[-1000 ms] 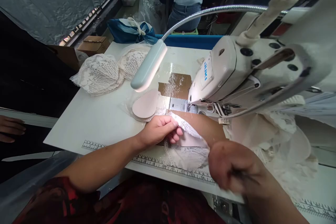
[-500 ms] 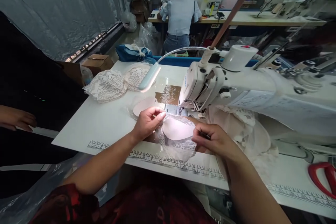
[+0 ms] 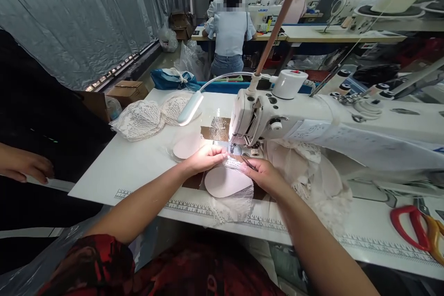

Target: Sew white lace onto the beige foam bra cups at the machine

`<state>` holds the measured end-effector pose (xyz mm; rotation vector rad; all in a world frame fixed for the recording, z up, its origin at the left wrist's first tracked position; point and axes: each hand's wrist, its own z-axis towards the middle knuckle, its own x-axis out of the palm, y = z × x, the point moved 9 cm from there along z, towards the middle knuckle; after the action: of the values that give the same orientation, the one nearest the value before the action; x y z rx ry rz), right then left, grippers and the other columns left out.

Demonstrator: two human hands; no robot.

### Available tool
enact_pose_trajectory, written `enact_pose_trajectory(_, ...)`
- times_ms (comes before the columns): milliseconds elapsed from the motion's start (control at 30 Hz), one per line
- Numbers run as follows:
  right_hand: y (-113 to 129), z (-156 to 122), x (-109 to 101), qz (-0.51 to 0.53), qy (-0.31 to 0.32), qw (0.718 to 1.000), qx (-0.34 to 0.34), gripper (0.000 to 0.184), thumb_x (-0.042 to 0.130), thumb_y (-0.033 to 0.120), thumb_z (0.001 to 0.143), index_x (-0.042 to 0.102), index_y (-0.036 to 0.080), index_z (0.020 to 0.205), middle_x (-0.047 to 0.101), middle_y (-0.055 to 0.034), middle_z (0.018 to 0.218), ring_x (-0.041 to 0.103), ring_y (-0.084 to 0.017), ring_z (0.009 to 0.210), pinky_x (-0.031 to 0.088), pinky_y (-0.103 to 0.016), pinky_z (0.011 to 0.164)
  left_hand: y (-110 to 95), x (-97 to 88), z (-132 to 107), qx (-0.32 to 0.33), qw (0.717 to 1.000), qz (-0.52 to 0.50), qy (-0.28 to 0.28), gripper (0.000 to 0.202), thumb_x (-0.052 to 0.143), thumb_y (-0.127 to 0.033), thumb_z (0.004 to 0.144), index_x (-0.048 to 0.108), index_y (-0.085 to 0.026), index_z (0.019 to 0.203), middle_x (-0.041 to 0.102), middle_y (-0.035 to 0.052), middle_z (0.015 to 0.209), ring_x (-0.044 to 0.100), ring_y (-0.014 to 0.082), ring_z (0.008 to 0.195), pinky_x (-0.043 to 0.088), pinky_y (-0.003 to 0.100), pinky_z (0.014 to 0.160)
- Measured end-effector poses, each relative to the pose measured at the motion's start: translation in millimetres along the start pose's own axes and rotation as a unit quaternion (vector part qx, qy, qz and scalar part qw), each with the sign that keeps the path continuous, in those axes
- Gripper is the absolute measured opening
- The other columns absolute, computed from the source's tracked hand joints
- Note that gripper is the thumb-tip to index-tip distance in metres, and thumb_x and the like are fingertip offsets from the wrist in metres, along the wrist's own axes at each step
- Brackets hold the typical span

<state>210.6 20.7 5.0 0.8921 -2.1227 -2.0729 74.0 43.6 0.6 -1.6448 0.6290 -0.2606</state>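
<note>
My left hand (image 3: pixel 205 159) pinches the upper edge of a white lace bra cup (image 3: pixel 225 183) just in front of the sewing machine's presser foot (image 3: pixel 232 148). On the other side, my right hand (image 3: pixel 266 176) has its fingers closed on the same lace edge. A thin dark tool (image 3: pixel 248 163), perhaps thread snips or tweezers, also sticks out of that right hand. The smooth pad of the cup faces up, and loose lace hangs below it toward the table's front edge. Lamplight falls on the sewing machine (image 3: pixel 239 118) needle area.
Lace cups (image 3: pixel 138 119) lie at the table's back left, under a bendable lamp (image 3: pixel 190 108). More lace pieces (image 3: pixel 312 171) lie right of the needle. Red-handled scissors (image 3: pixel 411 227) rest at far right. A bystander's hand (image 3: pixel 27 163) is at left; another person (image 3: pixel 229 32) sits ahead.
Both hands have come closer together along the lace edge. The cup has turned and shifted slightly toward me, its pad now lower. My view has moved a little.
</note>
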Motion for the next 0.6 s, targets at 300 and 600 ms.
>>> enact_pose_trajectory(300, 4, -4, -4, -0.091, -0.008, 0.996, 0.002, 0.029, 0.050, 0.043, 0.087, 0.068, 0.020, 0.089, 0.069, -0.0037, 0.085, 0.061, -0.020, 0.076, 0.045, -0.029, 0.064, -1, -16.0, -18, 0.011, 0.998, -0.065, -0.026, 0.038, 0.061, -0.046, 0.082, 0.063, -0.013, 0.102, 0.062, 0.0038, 0.081, 0.054, 0.0109, 0.065, 0.044, 0.024, 0.060)
enact_pose_trajectory(600, 54, -22, 44, -0.326, -0.029, 0.896, -0.300, 0.033, 0.048, 0.017, 0.084, 0.065, 0.022, 0.112, 0.065, -0.0103, 0.118, 0.063, -0.022, 0.098, 0.048, -0.030, 0.071, -16, -119.6, -20, 0.002, 0.926, 0.277, -0.256, 0.061, 0.070, -0.041, 0.069, 0.058, -0.017, 0.123, 0.054, 0.0117, 0.132, 0.047, 0.0324, 0.122, 0.041, 0.039, 0.097)
